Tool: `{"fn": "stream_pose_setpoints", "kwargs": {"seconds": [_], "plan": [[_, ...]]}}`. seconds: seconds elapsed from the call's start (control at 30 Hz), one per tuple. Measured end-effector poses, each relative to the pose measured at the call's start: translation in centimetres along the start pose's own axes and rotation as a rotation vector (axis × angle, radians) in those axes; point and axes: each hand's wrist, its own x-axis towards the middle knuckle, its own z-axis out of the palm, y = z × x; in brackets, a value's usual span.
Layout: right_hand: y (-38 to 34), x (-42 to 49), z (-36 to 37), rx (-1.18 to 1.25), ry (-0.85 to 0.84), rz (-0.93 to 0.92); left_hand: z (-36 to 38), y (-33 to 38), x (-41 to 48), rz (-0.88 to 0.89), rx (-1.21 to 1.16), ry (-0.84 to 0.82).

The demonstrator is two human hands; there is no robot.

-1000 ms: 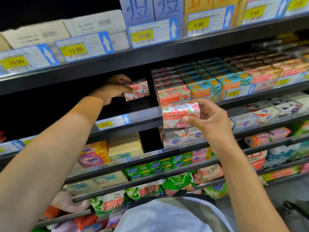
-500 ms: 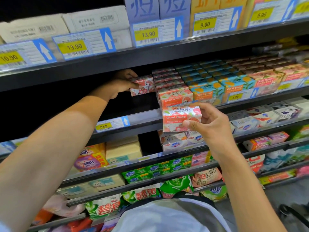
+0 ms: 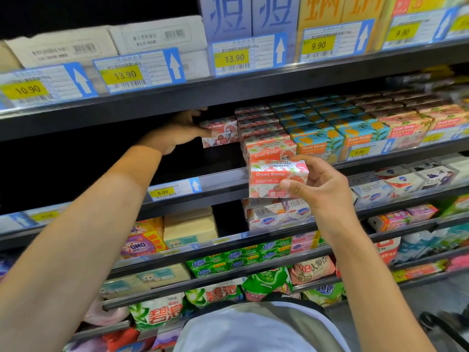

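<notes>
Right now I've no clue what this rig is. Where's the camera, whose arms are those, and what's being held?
There is no machine here. A person stands at a shop shelf, and the single picture comes from a wide-angle camera worn on their head. It looks forward and down, so both bare arms reach in from below.

The left hand grips the back soap box, set deep on the shelf next to a row of matching boxes. The right hand pinches the front soap box between thumb and fingers, out in front of the shelf edge.

Right of that row stand blue and orange boxes. A price tag on the shelf edge reads 8.00.
</notes>
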Motion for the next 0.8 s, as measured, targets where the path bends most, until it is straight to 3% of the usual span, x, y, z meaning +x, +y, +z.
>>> {"fn": "stream_pose_setpoints", "kwargs": {"seconds": [0.13,0.37,0.57,0.7,0.8], "plan": [[-0.9,0.6,0.6,0.027,0.003,0.015,-0.6,1.4,-5.8,0.077,-0.078,0.042],[-2.5,1.8,3.7,-0.012,0.014,-0.006,1.4,3.7,-13.4,0.18,-0.293,-0.16],[-3.0,2.2,5.6,-0.103,0.0,-0.117,1.2,2.5,-12.9,0.171,-0.348,0.025],[-3.1,3.3,3.9,-0.309,-0.001,-0.212,-0.9,1.3,-10.8,0.124,-0.419,0.066],[-2.3,4.0,2.9,-0.606,0.008,-0.322,-1.9,0.5,-9.2,0.072,-0.412,0.093]]}}
